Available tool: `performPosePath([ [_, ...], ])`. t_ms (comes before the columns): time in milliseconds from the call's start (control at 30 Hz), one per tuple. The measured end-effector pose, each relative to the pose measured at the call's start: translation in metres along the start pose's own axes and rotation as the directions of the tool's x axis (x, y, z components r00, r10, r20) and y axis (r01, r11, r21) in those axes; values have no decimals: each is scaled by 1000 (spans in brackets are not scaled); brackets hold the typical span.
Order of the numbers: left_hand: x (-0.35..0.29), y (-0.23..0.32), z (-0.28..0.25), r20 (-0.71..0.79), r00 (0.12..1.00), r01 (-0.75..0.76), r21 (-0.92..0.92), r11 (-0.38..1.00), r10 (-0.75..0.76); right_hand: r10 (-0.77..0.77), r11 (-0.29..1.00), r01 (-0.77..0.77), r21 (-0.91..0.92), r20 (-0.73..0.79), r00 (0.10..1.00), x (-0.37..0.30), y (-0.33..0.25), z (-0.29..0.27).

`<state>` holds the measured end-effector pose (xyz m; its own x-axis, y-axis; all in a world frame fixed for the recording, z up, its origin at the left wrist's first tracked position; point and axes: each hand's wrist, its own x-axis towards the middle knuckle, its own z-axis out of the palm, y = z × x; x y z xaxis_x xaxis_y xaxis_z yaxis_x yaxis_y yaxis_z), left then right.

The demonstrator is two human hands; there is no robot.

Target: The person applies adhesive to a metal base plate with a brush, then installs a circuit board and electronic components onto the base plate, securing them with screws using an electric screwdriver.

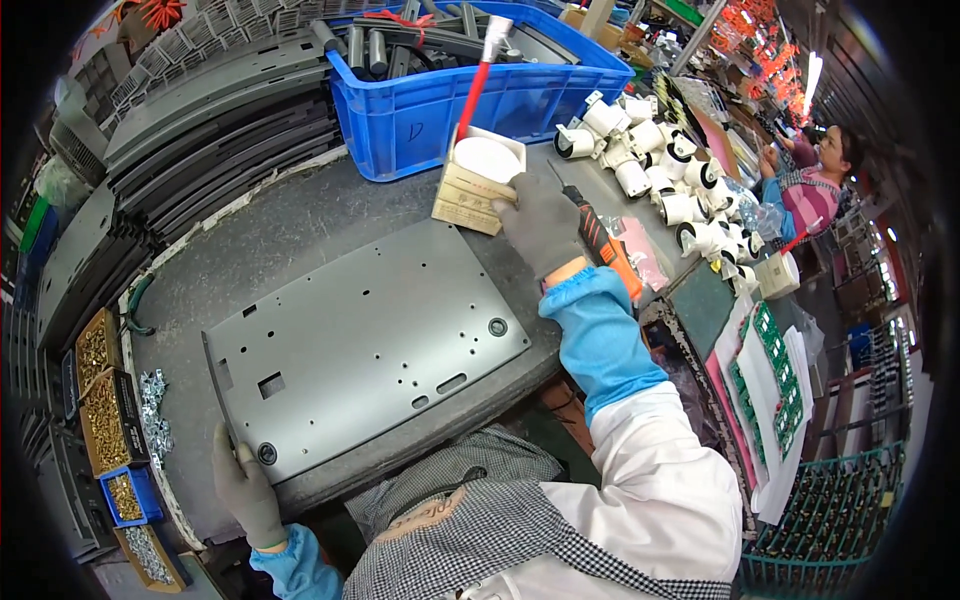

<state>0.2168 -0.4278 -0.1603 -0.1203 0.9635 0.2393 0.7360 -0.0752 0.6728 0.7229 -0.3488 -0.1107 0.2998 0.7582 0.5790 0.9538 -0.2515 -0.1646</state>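
A grey metal plate [360,340] with punched holes lies flat on the dark workbench [270,235]. My left hand [245,485], in a grey glove, grips the plate's near left corner. My right hand [540,220], also gloved, reaches to the far right and holds a small cardboard box [470,195] that carries a white tub [487,158]. A red-handled brush [478,75] stands up out of the tub. Both forearms wear blue sleeve covers.
A blue crate [450,110] of dark parts stands behind the box. White wheeled parts [650,165] pile at the right, beside an orange-handled screwdriver [600,240]. Bins of brass screws [100,400] sit left. Grey panels [220,120] stack at back left. Another person [815,185] works at far right.
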Motion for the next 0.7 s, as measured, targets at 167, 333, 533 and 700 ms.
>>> performPosePath([
  [167,3,-2,0,14,1000,23,-4,1000,-23,49,998,-52,19,120,992,-7,27,-10],
  [333,-2,-1,-1,-3,999,42,20,999,-41,-60,998,55,37,150,987,2,26,-12],
  [533,-9,7,-3,-8,1000,19,-10,1000,-19,-200,973,190,132,64,978,13,44,-11],
  [700,-7,25,13,9,999,34,64,997,-35,-161,986,154,69,100,982,2,50,-29],
])
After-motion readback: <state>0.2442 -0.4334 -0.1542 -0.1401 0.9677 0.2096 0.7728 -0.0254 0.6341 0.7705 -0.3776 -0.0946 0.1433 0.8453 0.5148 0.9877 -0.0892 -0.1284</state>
